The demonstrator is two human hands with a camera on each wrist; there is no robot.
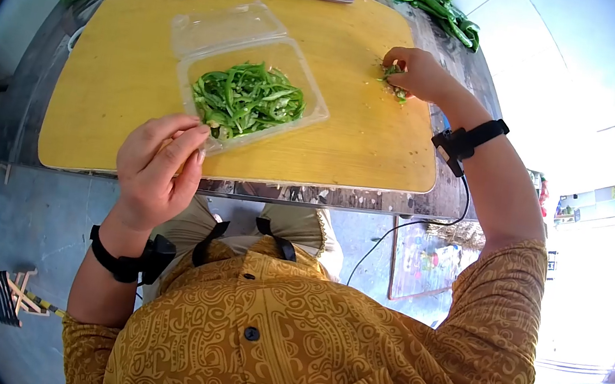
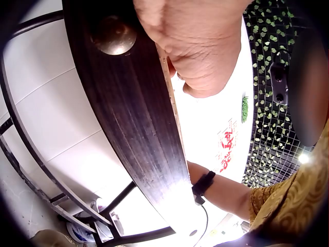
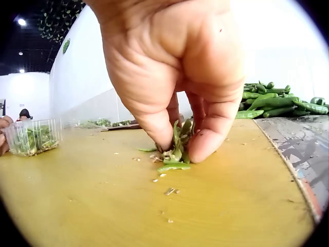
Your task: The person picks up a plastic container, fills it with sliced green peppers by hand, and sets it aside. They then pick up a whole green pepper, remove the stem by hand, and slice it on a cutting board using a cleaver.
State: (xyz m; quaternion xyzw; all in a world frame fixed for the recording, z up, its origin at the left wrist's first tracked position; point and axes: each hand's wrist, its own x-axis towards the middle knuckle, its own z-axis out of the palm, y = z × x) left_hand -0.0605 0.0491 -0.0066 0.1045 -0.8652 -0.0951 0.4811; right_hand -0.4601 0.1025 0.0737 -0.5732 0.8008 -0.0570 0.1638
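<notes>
Pepper scraps sit bunched on the board near its right edge, inside the right grip, which is clamped on them; the clump's long axis looks roughly upright. Well to its left lies the box of strips, nearer the left grip, which pinches its near corner.

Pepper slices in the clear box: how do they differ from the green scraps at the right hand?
Pepper slices make a broad heap; green scraps only a small clump. The slices lie in the open clear box; the scraps sit on the yellow board, pinched by the right hand. The slices are mostly long strips; the scraps look shorter, with pale bits around them. Both are green.
</notes>
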